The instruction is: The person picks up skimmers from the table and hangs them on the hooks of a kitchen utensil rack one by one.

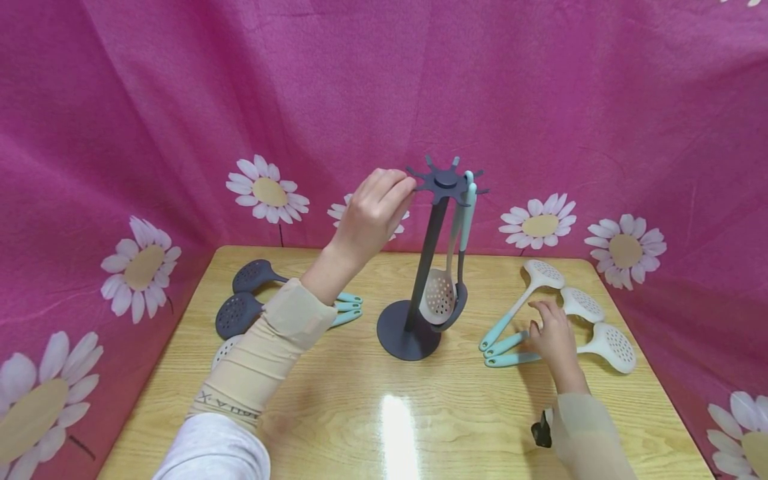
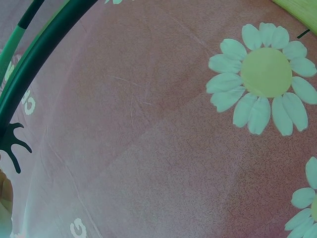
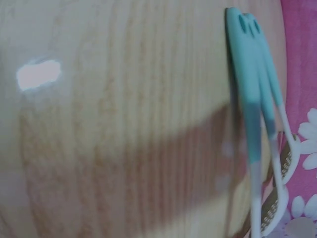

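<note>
A dark utensil stand (image 1: pixel 429 267) rises from a round base, with several hooks around its top. My left hand (image 1: pixel 373 212) is raised to the stand's left side, thumb and fingers pinching the tip of one hook. From the right-hand hooks hang a white perforated spoon (image 1: pixel 439 297) and a dark utensil (image 1: pixel 461 300), both mint-handled. Over on the right, my right hand (image 1: pixel 555 339) hovers above three white skimmers (image 1: pixel 613 345), its fingers loosely bent and nothing held. In the right wrist view the skimmers' mint handles (image 3: pixel 245 64) lie close together.
Two dark skimmers (image 1: pixel 237 315) and a white perforated one (image 1: pixel 225 350) lie on the left, partly behind my left forearm; their mint handles (image 1: pixel 348 308) point toward the stand. Pink flowered cloth (image 1: pixel 360 80) surrounds the wooden table (image 1: pixel 336 413) at the back and sides.
</note>
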### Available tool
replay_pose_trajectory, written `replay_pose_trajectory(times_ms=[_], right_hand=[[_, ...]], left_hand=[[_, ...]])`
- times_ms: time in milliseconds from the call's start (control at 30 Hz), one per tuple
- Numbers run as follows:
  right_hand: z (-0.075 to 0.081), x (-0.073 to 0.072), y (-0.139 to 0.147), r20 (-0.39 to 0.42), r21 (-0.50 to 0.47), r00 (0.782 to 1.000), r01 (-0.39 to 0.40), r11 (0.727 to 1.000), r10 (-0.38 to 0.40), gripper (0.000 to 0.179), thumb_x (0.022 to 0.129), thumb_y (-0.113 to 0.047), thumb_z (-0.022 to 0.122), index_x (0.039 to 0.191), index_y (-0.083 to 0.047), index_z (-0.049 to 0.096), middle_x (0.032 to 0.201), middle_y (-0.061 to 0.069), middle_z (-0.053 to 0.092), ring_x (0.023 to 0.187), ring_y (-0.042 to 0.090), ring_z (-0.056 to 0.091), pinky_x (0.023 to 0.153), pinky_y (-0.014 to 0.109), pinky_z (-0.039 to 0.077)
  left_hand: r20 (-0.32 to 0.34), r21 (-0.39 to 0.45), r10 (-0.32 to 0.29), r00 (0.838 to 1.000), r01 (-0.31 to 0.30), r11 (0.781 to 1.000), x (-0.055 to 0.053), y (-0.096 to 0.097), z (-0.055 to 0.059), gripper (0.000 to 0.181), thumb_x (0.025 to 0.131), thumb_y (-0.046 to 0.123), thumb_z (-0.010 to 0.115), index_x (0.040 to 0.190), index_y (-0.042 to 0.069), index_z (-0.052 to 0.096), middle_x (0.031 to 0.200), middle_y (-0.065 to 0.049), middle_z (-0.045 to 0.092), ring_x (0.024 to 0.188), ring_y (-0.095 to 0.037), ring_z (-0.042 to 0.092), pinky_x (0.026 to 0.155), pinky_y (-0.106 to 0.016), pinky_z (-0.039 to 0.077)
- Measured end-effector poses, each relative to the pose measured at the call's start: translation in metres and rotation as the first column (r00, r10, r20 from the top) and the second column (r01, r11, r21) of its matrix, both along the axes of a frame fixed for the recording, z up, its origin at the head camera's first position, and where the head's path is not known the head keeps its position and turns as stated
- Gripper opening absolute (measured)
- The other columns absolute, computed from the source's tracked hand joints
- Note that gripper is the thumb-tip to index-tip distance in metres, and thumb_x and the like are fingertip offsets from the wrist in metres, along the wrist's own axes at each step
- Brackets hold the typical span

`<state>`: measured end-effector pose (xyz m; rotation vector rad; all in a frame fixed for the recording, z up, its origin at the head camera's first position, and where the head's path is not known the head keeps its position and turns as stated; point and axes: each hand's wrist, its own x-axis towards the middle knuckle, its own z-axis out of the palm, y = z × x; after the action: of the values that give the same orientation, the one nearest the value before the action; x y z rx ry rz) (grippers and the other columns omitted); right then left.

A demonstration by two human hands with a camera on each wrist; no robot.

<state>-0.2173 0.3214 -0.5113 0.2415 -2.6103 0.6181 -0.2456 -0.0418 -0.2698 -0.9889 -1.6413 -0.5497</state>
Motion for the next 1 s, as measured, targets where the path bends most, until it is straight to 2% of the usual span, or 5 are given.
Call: replay_pose_trajectory(times_ms=[200, 333, 600, 867, 1000], right_hand=[[-0.009, 0.005, 0.006, 0.037, 0.028, 0.998, -0.052, 0.998, 0.051, 0.039, 0.068, 0.014, 0.061, 0.106, 0.006, 0.058, 0.106, 0.027, 0.055, 0.097, 0.046, 0.05, 0.082, 0.057, 0.039], [-0.013, 0.007, 0.01, 0.122, 0.043, 0.988, -0.104, 0.994, 0.098, 0.04, 0.066, 0.015, 0.061, 0.105, 0.006, 0.059, 0.106, 0.027, 0.056, 0.097, 0.046, 0.052, 0.082, 0.056, 0.042], [-0.022, 0.01, 0.017, 0.358, -0.006, 0.924, -0.141, 0.99, 0.134, 0.037, 0.072, 0.01, 0.053, 0.107, 0.003, 0.061, 0.11, 0.024, 0.057, 0.104, 0.046, 0.05, 0.083, 0.057, 0.042], [-0.025, 0.012, 0.019, 0.382, -0.092, 0.905, -0.162, 0.982, 0.185, 0.027, 0.072, 0.009, 0.054, 0.097, 0.005, 0.063, 0.1, 0.021, 0.058, 0.099, 0.042, 0.054, 0.085, 0.052, 0.045], [-0.026, 0.014, 0.019, 0.444, -0.118, 0.877, -0.145, 0.982, 0.183, 0.026, 0.073, 0.008, 0.055, 0.098, 0.006, 0.063, 0.099, 0.02, 0.058, 0.097, 0.042, 0.055, 0.081, 0.051, 0.047]], left_hand=[[-0.003, 0.002, -0.003, 1.0, 0.003, 1.0, 0.0, 0.0, 0.0, 0.007, 0.081, -0.002, 0.064, 0.088, -0.005, 0.063, 0.083, -0.015, 0.059, 0.074, -0.025, 0.054, 0.07, -0.03, 0.049], [0.0, 0.002, -0.005, 1.0, 0.005, 1.0, 0.001, 0.0, 0.0, 0.007, 0.082, -0.002, 0.063, 0.088, -0.005, 0.063, 0.083, -0.015, 0.059, 0.074, -0.025, 0.054, 0.07, -0.03, 0.049], [0.003, 0.003, -0.002, 1.0, 0.002, 1.0, 0.001, 0.0, 0.0, 0.007, 0.082, -0.002, 0.064, 0.088, -0.005, 0.063, 0.083, -0.014, 0.059, 0.074, -0.025, 0.054, 0.07, -0.03, 0.049], [-0.006, 0.003, 0.003, 1.0, -0.003, 1.0, 0.001, 0.0, 0.0, 0.011, 0.078, -0.004, 0.067, 0.088, -0.005, 0.063, 0.083, -0.015, 0.059, 0.074, -0.025, 0.054, 0.07, -0.03, 0.049], [-0.009, 0.001, 0.003, 1.0, -0.003, 1.0, 0.0, 0.0, 0.0, 0.013, 0.077, -0.005, 0.068, 0.089, -0.005, 0.063, 0.083, -0.015, 0.059, 0.074, -0.025, 0.054, 0.07, -0.03, 0.049]])
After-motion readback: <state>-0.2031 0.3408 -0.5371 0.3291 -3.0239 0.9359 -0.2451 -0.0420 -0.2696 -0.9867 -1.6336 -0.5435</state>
